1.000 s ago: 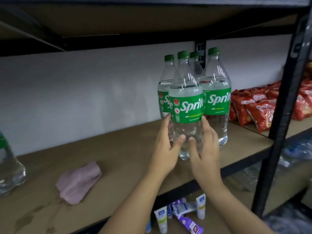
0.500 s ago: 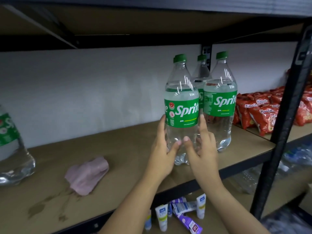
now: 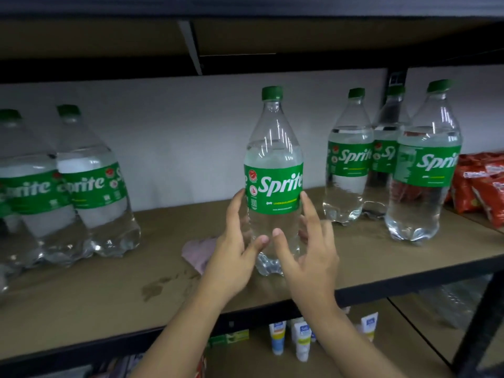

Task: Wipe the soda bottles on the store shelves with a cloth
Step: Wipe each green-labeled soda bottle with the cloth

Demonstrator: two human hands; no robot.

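I hold a clear Sprite bottle (image 3: 274, 170) with a green cap and label upright between both hands, over the middle of the brown shelf board (image 3: 109, 290). My left hand (image 3: 236, 249) grips its lower left side, thumb on the front. My right hand (image 3: 309, 252) grips the lower right side, fingers curved round it. A pink cloth (image 3: 197, 253) lies crumpled on the shelf just left of the bottle, partly hidden by my left hand. Three more Sprite bottles (image 3: 425, 170) stand at the right, and two Sprite bottles (image 3: 90, 181) stand at the left.
Red snack bags (image 3: 482, 184) lie at the far right of the shelf. Damp marks (image 3: 155, 286) show on the board near the front edge. A black upright post (image 3: 480, 320) stands at the lower right. Small tubes (image 3: 301, 339) sit on the shelf below.
Both hands have carried the bottle leftward, away from the group at the right, to the shelf's middle beside the cloth. The view has swung left, bringing the left bottles in.
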